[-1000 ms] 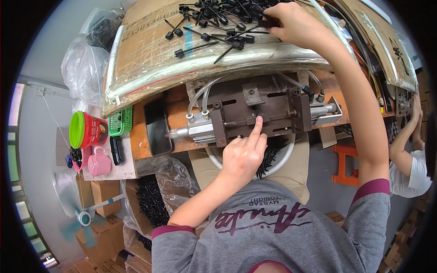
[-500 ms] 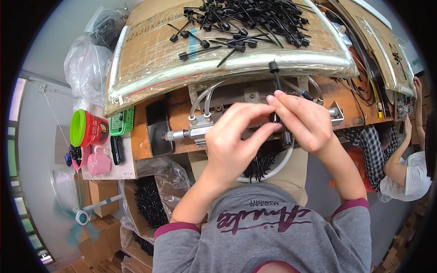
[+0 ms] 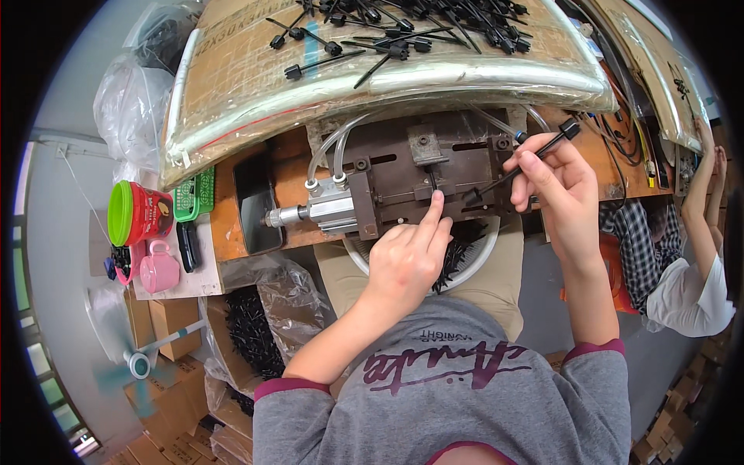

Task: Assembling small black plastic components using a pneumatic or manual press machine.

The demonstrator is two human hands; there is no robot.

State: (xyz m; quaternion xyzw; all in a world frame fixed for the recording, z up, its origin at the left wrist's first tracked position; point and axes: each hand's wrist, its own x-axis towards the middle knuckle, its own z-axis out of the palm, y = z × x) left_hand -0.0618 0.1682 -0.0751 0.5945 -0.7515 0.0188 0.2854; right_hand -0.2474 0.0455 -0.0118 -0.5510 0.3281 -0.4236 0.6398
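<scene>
My right hand [image 3: 564, 190] pinches a slim black plastic rod [image 3: 535, 161] with a ribbed knob at its upper end and a wider black end low on the left. It hangs tilted over the right side of a dark metal fixture [image 3: 403, 147]. My left hand [image 3: 411, 256] is at the fixture's front edge. Its index finger stretches out and touches a small black part [image 3: 432, 182] in the middle of the fixture, below a metal block. The other left fingers are curled, and nothing shows held in them. A silver air cylinder [image 3: 332, 211] sits left of that hand.
Many black knobbed rods [image 3: 403, 31] lie on a plastic-wrapped cardboard tray [image 3: 248, 108] behind the fixture. A round bin [image 3: 482, 263] with black parts is below my hands. Left are a phone [image 3: 257, 203], red tub [image 3: 147, 213] and pink mug [image 3: 160, 267]. A co-worker [image 3: 690, 287] is at right.
My hands were together over the fixture around the black rod. The right hand has moved right with a rod, and the left hand has come down with its index finger on the fixture.
</scene>
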